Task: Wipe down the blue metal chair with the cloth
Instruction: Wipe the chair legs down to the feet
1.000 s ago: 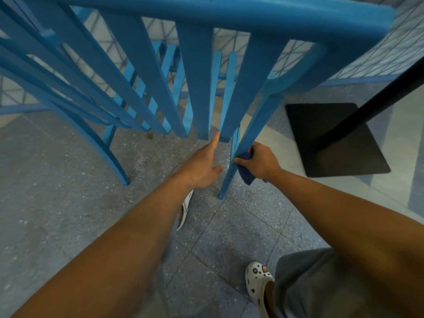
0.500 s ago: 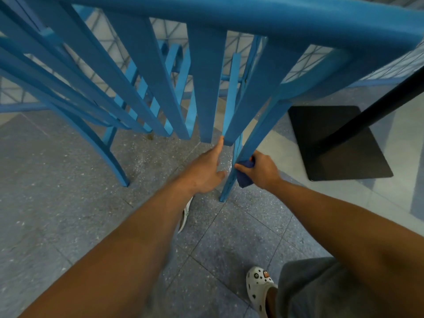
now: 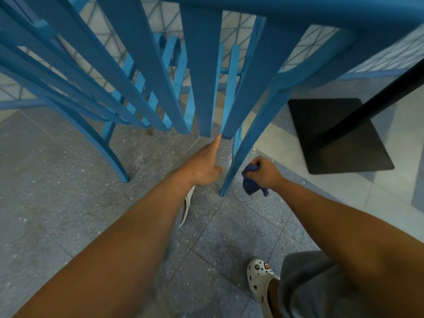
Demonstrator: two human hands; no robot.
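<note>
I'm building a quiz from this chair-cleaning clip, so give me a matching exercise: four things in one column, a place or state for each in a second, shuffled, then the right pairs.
Things
1. cloth
2. left hand
3. chair leg
4. black base plate

Places or states
A. flat on the pale floor at the right
B. bunched in the right hand, clear of the chair
C. standing between the two hands, foot on the grey tile
D. fingers straight, one fingertip reaching up to a slat's lower end

Pairs: 1-B, 2-D, 3-C, 4-A
</note>
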